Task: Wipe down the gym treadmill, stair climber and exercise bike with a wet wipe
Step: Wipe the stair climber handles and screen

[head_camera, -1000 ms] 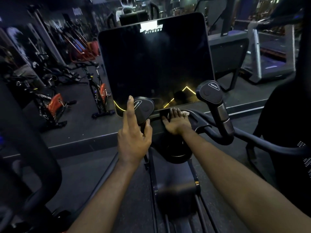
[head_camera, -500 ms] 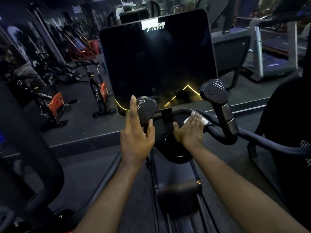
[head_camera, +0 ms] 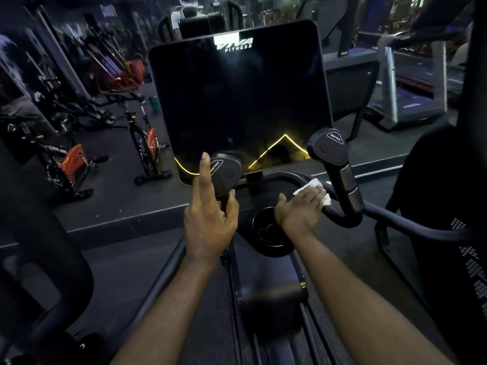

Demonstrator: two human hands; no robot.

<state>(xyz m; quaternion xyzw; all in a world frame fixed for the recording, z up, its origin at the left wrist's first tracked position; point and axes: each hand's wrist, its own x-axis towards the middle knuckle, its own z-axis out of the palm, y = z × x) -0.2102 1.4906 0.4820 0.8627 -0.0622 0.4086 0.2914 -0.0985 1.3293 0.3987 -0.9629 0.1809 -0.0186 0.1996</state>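
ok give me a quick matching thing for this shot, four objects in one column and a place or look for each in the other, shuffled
Things
1 wet wipe
2 cup holder
3 screen
4 orange spin bike

Place or look
a far left of the view
b white, on the curved handlebar
c dark, with the VIVA FITNESS logo at its top
d round, just below the handlebar, in the middle

Pairs: 1-b, 2-d, 3-c, 4-a
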